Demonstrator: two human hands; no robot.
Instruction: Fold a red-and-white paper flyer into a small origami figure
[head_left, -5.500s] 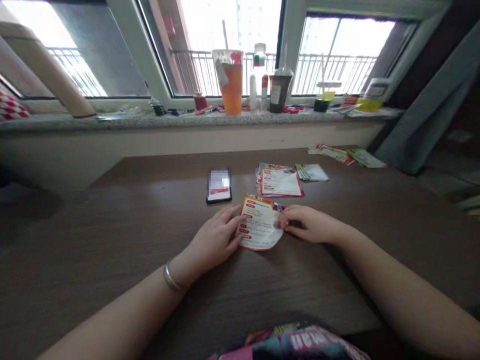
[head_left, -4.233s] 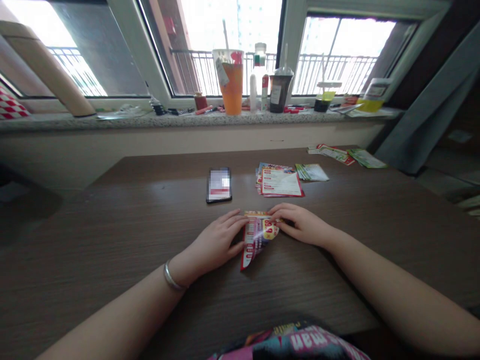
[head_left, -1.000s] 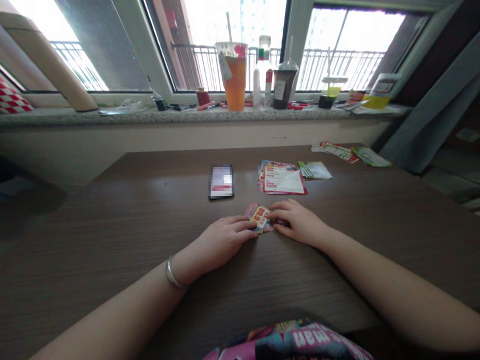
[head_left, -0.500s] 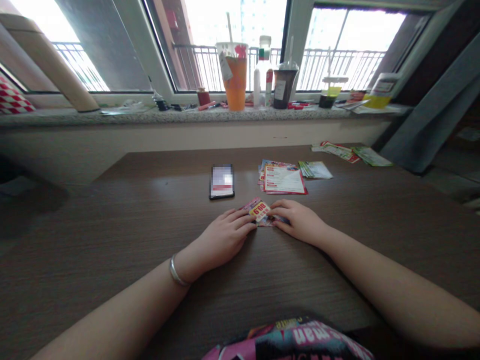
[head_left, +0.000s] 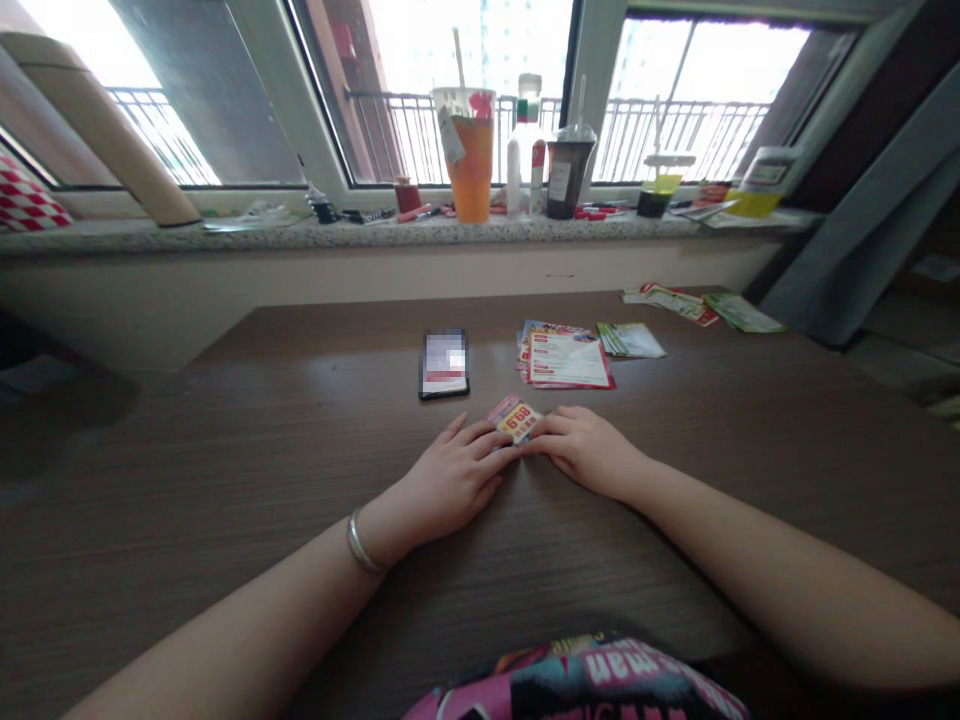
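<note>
A small, colourful printed flyer (head_left: 517,417), with large red numerals on a yellow patch, lies on the table in front of me and appears folded. My left hand (head_left: 457,475), a silver bangle at its wrist, presses its fingers on the flyer's left and lower part. From the other side my right hand (head_left: 589,450) has its fingers close together on the lower right edge. The fingertips of both hands nearly meet there. Fingers cover part of the flyer, so its full outline is hidden.
Beyond my hands lie a phone (head_left: 444,364), a stack of printed flyers (head_left: 570,358) and a greenish paper bundle (head_left: 634,340). More leaflets (head_left: 679,303) rest at the table's back right. Drink cups (head_left: 472,160) and bottles stand along the windowsill (head_left: 360,232).
My right hand has shifted slightly left, its fingertips now closer to the left hand's. The part of the flyer that showed under the right fingers is no longer visible, and the flyer looks smaller.
</note>
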